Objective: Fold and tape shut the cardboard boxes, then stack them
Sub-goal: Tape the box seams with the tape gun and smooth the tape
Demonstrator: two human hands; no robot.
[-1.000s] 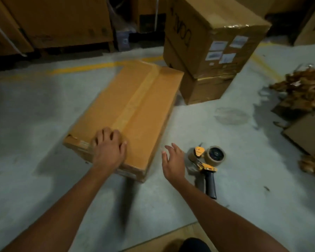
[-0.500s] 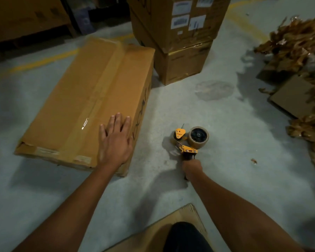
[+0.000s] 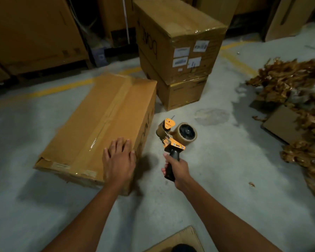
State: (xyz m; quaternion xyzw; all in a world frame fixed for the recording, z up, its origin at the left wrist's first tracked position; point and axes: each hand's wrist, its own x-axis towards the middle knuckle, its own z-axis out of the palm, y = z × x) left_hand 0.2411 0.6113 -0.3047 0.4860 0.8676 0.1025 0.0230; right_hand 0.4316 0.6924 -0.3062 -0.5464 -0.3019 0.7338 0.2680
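The tape gun (image 3: 172,142) is orange with a black handle, the boxes (image 3: 105,122) are brown, and the grey floor (image 3: 216,160) has yellow lines (image 3: 62,89).

Matt cardboard box (image 3: 105,122), glossy tape seam (image 3: 109,113); rough concrete floor (image 3: 216,179).

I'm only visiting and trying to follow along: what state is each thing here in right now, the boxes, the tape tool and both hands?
Long box: lying flat on the floor, flaps closed, tape along the middle seam.
Left hand: flat on the long box's near corner, fingers straight.
Tape dispenser: held by its handle, roll loaded.
Right hand: gripping the dispenser's handle.
Stacked boxes: closed, taped, one atop the other.
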